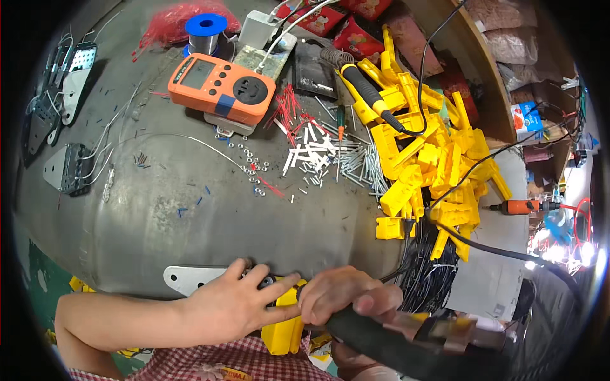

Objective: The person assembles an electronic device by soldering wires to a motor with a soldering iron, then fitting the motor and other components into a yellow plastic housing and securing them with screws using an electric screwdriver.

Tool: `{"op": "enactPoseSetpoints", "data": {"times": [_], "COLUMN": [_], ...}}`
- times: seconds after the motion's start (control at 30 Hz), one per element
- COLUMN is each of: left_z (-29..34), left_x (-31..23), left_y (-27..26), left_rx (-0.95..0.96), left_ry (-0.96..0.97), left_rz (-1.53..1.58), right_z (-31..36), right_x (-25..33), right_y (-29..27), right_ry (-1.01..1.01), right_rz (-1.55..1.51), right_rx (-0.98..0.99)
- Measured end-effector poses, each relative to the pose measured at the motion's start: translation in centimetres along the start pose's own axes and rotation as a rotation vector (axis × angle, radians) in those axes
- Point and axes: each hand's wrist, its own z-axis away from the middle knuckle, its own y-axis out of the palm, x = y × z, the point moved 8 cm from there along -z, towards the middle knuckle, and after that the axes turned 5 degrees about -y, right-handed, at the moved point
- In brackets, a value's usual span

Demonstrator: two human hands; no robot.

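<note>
Hand, left (238, 305): spread over yellow housing (279, 338), grip indeterminable | Hand, right (346, 293): curled, hold partly hidden, indeterminable | dark object (406, 348), near right: blurred

The yellow housing (283, 331) is a glossy, boxy plastic piece. Its broad face shows, and its longer sides run nearly upright with a slight lean; its upper part is partly covered, and a small dark part shows at its upper right corner.

Left of the housing's upper end lies a flat white plate (189, 278), long and narrow, with a rounded outer end and round holes through it. Its other end is hidden, so whether plate and housing touch cannot be told.

Right of the housing, a thick black tool (391, 343) slants downward away from it, blurred, its exact kind unclear.
</note>
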Motion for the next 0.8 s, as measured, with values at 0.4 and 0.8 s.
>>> {"op": "enactPoseSetpoints", "data": {"times": [0.4, 0.8], "left_z": [-0.1, 1.4], "left_x": [0.1, 2.4], "left_y": [0.1, 0.3], "left_rx": [0.029, -0.089], "left_ry": [-0.003, -0.318], "left_rz": [-0.058, 0.189], "right_z": [2.2, 12.3], "right_x": [-0.9, 4.6], "right_y": [-0.4, -10.4], "right_ry": [0.362, 0.082], "right_rz": [0.399, -0.196], "right_rx": [-0.084, -1.209]}}
